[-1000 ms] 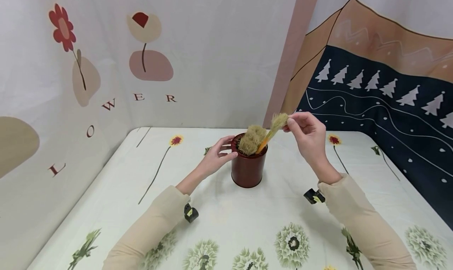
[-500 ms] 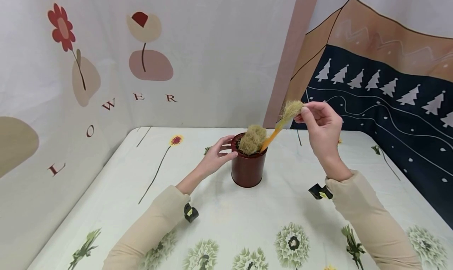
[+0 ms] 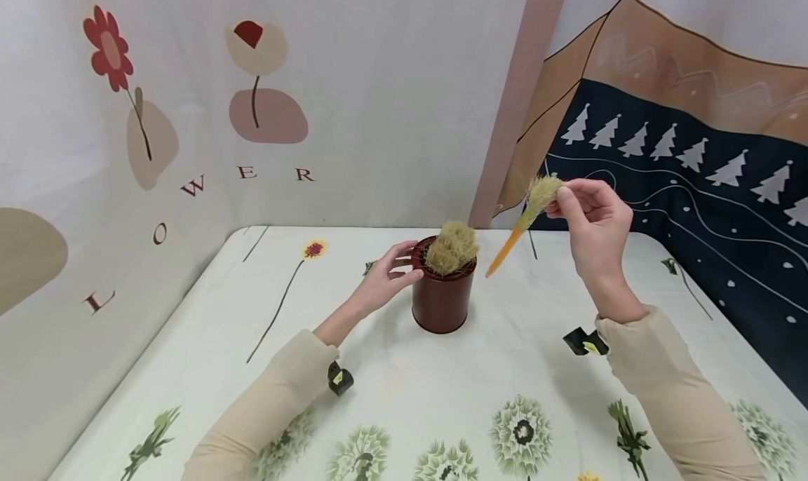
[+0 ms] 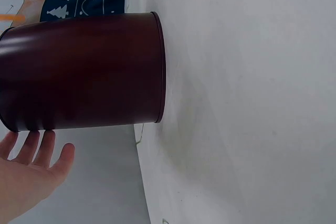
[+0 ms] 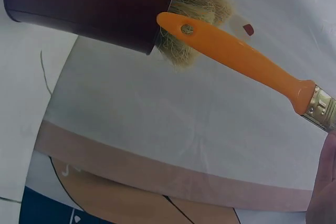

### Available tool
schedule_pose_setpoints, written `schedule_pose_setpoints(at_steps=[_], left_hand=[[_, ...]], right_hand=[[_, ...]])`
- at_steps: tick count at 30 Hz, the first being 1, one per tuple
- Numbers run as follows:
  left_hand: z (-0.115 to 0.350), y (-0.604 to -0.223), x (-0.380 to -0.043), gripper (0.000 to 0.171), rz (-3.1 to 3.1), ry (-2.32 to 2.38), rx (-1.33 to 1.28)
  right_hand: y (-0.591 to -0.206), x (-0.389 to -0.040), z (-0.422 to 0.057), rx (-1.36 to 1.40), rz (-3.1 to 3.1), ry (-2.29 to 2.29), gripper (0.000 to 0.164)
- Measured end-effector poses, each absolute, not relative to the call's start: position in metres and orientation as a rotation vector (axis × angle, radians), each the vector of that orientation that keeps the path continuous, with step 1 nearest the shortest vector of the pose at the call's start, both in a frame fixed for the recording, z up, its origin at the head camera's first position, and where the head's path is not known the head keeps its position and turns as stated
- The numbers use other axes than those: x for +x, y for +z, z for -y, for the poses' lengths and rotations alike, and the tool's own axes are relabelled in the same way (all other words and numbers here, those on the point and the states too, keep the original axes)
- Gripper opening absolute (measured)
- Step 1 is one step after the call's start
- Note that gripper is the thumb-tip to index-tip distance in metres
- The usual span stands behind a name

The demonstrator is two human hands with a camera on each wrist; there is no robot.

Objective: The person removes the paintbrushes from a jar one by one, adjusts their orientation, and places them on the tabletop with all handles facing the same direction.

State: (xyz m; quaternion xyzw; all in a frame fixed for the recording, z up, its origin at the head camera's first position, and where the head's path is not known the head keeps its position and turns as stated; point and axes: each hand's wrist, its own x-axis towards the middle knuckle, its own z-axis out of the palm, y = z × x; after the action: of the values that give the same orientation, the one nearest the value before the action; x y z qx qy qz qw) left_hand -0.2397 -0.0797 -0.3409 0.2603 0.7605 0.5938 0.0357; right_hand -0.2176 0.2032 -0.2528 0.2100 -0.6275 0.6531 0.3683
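Orange-handled brush [image 3: 521, 224], as we see it in the head view, hangs from our right hand [image 3: 596, 232], whose thumb and fingers pinch its upper, bristled end; the orange end slants down and to the left, just beside a dark red pot [image 3: 440, 306] and apart from it. That pot stands upright on a flower-printed white tablecloth [image 3: 435, 386], and a thick clump of tan bristles [image 3: 451, 249] rises out of its mouth. Our left hand [image 3: 381, 282] touches the pot's other side near the top, its fingers extended and spread. Beige sleeves [image 3: 265, 404] cover our forearms, and a pale backdrop [image 3: 391, 116] with printed flowers hangs behind, a dark blue tree-patterned panel [image 3: 631, 162] to its right. From the left wrist, we find the pot's glossy wall filling the upper left, three of our fingertips against it and another digit clear of it; a sliver of orange shows at the far left edge. From the right wrist, we follow the brush to its metal ferrule [image 5: 320, 109], beside which only part of our right hand appears, the bristle grip out of sight there.
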Motion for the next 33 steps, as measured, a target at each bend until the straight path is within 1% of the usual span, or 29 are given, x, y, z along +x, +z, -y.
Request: schedule_pose_setpoints(at_steps=[11, 15, 16, 21, 22, 23, 26, 28, 29, 30, 33], left_hand=[[0.080, -0.341, -0.239, 0.055, -2.320, 1.841, 0.796], [0.079, -0.341, -0.239, 0.055, -2.332, 1.837, 0.796], [0.079, -0.341, -0.239, 0.055, -2.337, 1.833, 0.797], [0.079, -0.340, -0.239, 0.055, -2.343, 1.827, 0.795], [0.079, -0.340, -0.239, 0.055, -2.341, 1.827, 0.793], [0.079, -0.340, -0.239, 0.055, -2.340, 1.826, 0.790], [0.079, -0.340, -0.239, 0.055, -2.343, 1.825, 0.791], [0.079, -0.340, -0.239, 0.055, -2.345, 1.825, 0.789], [0.079, -0.340, -0.239, 0.055, -2.347, 1.825, 0.788], [0.079, -0.340, -0.239, 0.055, -2.346, 1.826, 0.787], [0.080, -0.340, -0.239, 0.055, -2.344, 1.828, 0.781]], right_hand=[[-0.269, -0.221, -0.213, 0.384, 1.852, 1.528, 0.009], [-0.280, -0.226, -0.216, 0.367, 1.933, 1.500, 0.014], [-0.297, -0.243, -0.226, 0.409, 1.928, 1.561, 0.015], [-0.312, -0.248, -0.228, 0.411, 2.033, 1.654, 0.022], [-0.327, -0.261, -0.236, 0.420, 2.030, 1.699, 0.022], [-0.333, -0.263, -0.238, 0.386, 2.074, 1.646, 0.024], [-0.400, -0.322, -0.273, 0.359, 2.100, 1.667, 0.027], [-0.439, -0.354, -0.291, 0.356, 2.098, 1.671, 0.027], [-0.444, -0.357, -0.291, 0.335, 2.131, 1.640, 0.028], [-0.441, -0.352, -0.287, 0.306, 2.148, 1.658, 0.028], [-0.412, -0.321, -0.268, 0.293, 2.181, 1.755, 0.025]])
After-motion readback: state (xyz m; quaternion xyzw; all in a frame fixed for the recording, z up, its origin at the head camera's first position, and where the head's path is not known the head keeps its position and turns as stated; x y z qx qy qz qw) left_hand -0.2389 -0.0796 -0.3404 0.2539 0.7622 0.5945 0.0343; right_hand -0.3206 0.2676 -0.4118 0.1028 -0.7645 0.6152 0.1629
